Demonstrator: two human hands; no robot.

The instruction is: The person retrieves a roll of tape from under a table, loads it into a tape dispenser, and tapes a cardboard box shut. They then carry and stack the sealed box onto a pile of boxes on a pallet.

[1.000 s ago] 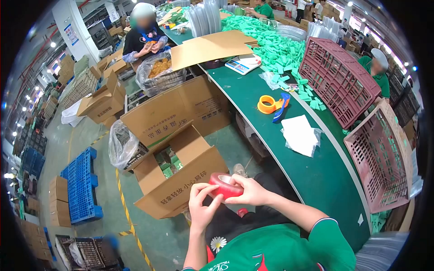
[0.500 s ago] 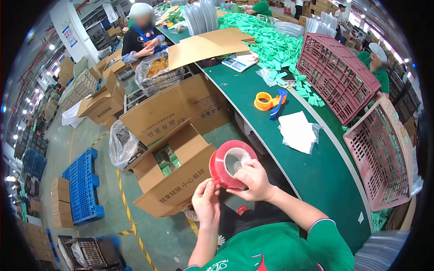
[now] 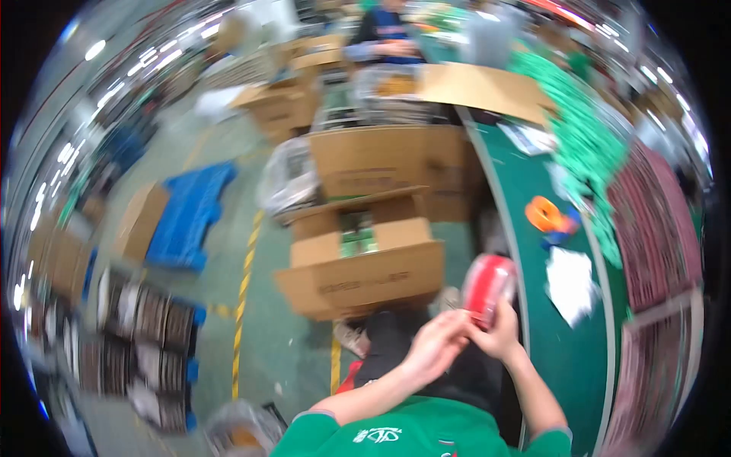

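My right hand (image 3: 500, 335) is wrapped around a roll of red packing tape (image 3: 488, 288), which is turned with its outer face toward me. The thumb and fingers of my left hand (image 3: 438, 344) are closed at the lower edge of the same roll. Blur hides whether a loose tape end is between them. In front of my hands stands an open cardboard box (image 3: 365, 283) with its flaps up and green packs (image 3: 359, 242) inside.
On the green worktable (image 3: 563, 373) lie an orange and blue tape dispenser (image 3: 547, 215), white sheets (image 3: 569, 283) and a heap of green packets (image 3: 567, 114). Maroon crates (image 3: 656, 221) line the right side. A blue pallet (image 3: 190, 217) and stacked crates (image 3: 145, 343) are at left.
My view has swung left, so the box and table appear further right. The tape roll has turned from showing its open core to showing its outer face. Both hands stay on it.
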